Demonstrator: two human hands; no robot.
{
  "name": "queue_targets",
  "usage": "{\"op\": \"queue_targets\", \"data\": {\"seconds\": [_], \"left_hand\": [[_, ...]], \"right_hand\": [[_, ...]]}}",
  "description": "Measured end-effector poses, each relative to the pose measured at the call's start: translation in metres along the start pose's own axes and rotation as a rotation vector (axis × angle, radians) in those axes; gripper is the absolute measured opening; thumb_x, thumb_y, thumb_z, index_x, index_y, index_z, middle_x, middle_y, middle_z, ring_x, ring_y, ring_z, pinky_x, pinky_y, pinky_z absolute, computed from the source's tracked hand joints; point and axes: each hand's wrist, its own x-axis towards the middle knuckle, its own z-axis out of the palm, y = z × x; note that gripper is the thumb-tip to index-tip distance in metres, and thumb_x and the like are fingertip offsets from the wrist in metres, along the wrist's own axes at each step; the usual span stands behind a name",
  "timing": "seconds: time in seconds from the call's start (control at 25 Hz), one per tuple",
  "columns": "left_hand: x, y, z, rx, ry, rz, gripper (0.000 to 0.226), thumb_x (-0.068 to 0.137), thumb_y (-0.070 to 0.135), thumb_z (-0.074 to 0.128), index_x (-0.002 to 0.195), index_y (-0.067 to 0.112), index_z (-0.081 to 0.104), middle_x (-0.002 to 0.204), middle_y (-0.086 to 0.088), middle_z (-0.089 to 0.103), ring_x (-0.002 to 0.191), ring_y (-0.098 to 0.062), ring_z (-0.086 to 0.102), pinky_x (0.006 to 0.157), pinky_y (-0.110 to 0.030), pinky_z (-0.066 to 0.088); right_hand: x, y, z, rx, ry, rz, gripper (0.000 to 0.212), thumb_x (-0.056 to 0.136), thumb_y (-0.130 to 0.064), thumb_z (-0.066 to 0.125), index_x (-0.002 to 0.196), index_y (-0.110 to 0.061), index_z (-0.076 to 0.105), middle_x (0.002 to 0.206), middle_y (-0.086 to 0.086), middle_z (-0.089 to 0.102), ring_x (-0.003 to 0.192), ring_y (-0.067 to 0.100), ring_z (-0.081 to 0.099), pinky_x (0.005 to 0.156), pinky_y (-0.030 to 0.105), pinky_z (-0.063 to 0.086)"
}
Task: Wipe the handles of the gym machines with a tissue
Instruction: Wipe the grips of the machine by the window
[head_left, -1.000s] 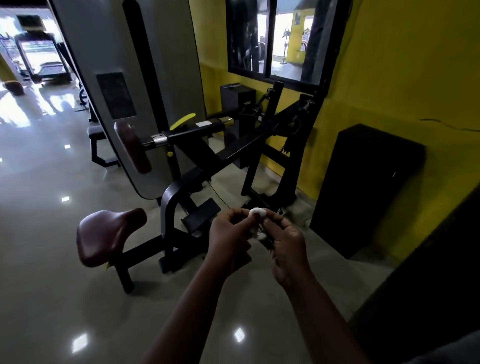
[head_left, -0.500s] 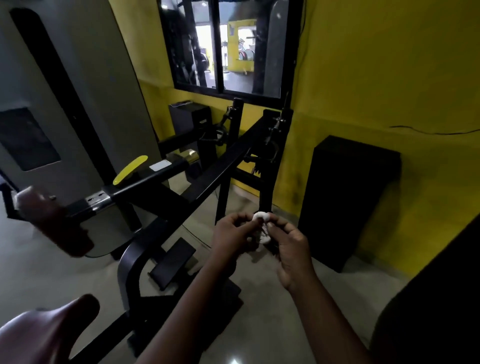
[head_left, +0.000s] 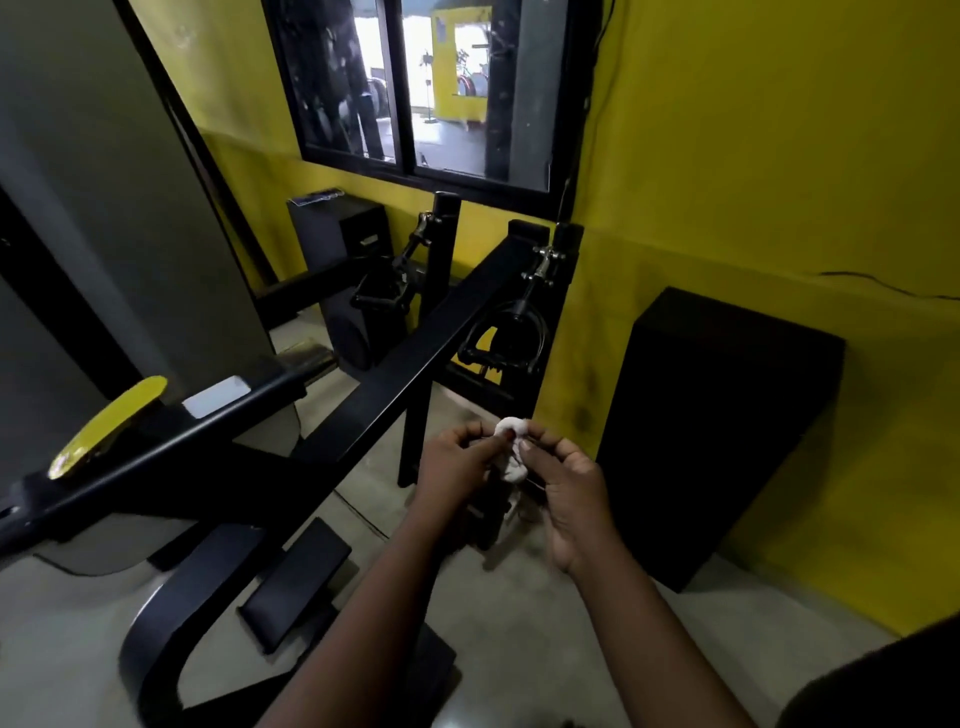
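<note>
Nearer the machine than half a second ago, the view no longer includes the maroon seat. Left hand (head_left: 457, 467) and right hand (head_left: 571, 488), fingers curled, pinch a crumpled white tissue (head_left: 511, 448) between them. Beyond it, a black stirrup handle (head_left: 496, 361) hangs from the machine frame (head_left: 415, 384), with a window (head_left: 431, 88) behind.
</note>
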Motion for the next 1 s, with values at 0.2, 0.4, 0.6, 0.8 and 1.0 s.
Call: {"op": "queue_targets", "data": {"seconds": [0.2, 0.4, 0.6, 0.8, 1.0], "left_hand": [[0.092, 0.010, 0.035, 0.020, 0.059, -0.057, 0.006, 0.085, 0.011, 0.071, 0.086, 0.006, 0.069, 0.065, -0.006, 0.066, 0.048, -0.007, 0.058, 0.045, -0.018, 0.044], [0.154, 0.000, 0.052, -0.066, 0.113, -0.171, 0.019, 0.091, 0.024, 0.066, 0.092, 0.006, 0.071, 0.092, -0.019, 0.073, 0.080, -0.028, 0.070, 0.076, -0.037, 0.058], [0.223, -0.017, 0.041, -0.079, 0.313, -0.277, 0.019, 0.098, 0.025, 0.054, 0.096, 0.010, 0.064, 0.099, -0.015, 0.067, 0.083, -0.028, 0.065, 0.070, -0.035, 0.054], [0.287, -0.031, 0.025, -0.198, 0.498, -0.350, 0.031, 0.102, 0.026, 0.045, 0.126, 0.008, 0.055, 0.106, -0.016, 0.061, 0.079, -0.023, 0.058, 0.068, -0.033, 0.050], [0.314, -0.043, 0.013, -0.450, 0.452, -0.381, 0.038, 0.099, 0.017, 0.052, 0.137, 0.010, 0.048, 0.098, -0.010, 0.068, 0.082, -0.020, 0.068, 0.073, -0.033, 0.058]], "right_hand": [[0.109, -0.024, -0.017, -0.003, -0.071, 0.133, 0.024, 0.090, -0.002, 0.061, 0.114, -0.003, 0.063, 0.105, 0.019, 0.071, 0.096, 0.034, 0.068, 0.073, 0.038, 0.056], [0.192, -0.029, -0.032, -0.164, -0.115, 0.099, 0.022, 0.090, -0.002, 0.061, 0.112, -0.004, 0.064, 0.105, 0.019, 0.071, 0.098, 0.033, 0.068, 0.087, 0.045, 0.054], [0.258, -0.025, -0.014, -0.737, -0.134, -0.275, 0.023, 0.092, -0.020, 0.062, 0.114, -0.025, 0.066, 0.104, -0.005, 0.069, 0.097, 0.011, 0.066, 0.084, 0.034, 0.056], [0.313, -0.026, 0.014, -1.215, -0.286, -0.749, 0.029, 0.093, -0.005, 0.057, 0.119, -0.012, 0.068, 0.109, 0.005, 0.061, 0.097, 0.017, 0.059, 0.081, 0.015, 0.044], [0.363, -0.009, 0.019, -1.422, -0.585, -0.597, 0.029, 0.092, -0.010, 0.058, 0.119, -0.015, 0.067, 0.112, 0.008, 0.061, 0.098, 0.026, 0.061, 0.081, 0.027, 0.048]]}}
